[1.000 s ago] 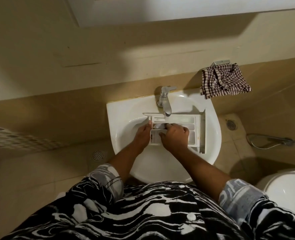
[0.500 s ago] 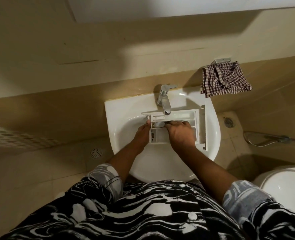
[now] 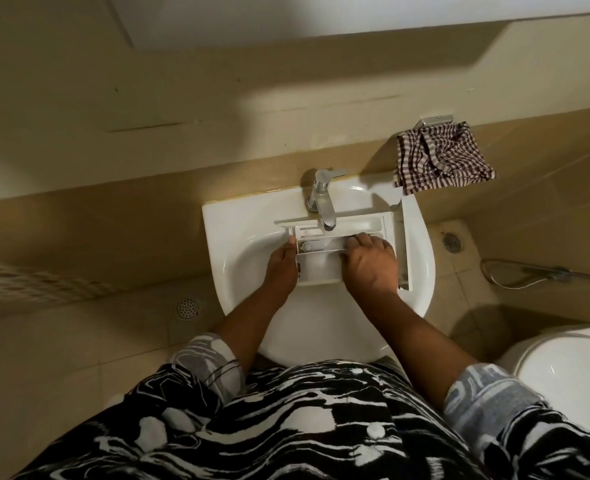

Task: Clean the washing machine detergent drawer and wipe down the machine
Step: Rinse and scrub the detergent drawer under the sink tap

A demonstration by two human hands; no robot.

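The white plastic detergent drawer [image 3: 321,266] lies across the basin of the white sink [image 3: 238,230], under the spout of the chrome faucet [image 3: 323,199]. My left hand [image 3: 281,268] grips the drawer's left end, thumb at its far corner. My right hand [image 3: 369,263] lies palm down on the right part of the drawer, with the fingertips pressing into a middle compartment. That hand hides the compartments beneath it. No water stream is visible.
A checked cloth [image 3: 442,157] hangs on a wall holder at the back right of the sink. A white toilet [image 3: 570,368] stands at the lower right, with a spray hose [image 3: 515,271] on the wall above it. Floor drains [image 3: 187,306] sit beside the sink.
My right hand has slid to the right along the drawer, uncovering its middle compartments. My left hand has kept its grip on the left end.
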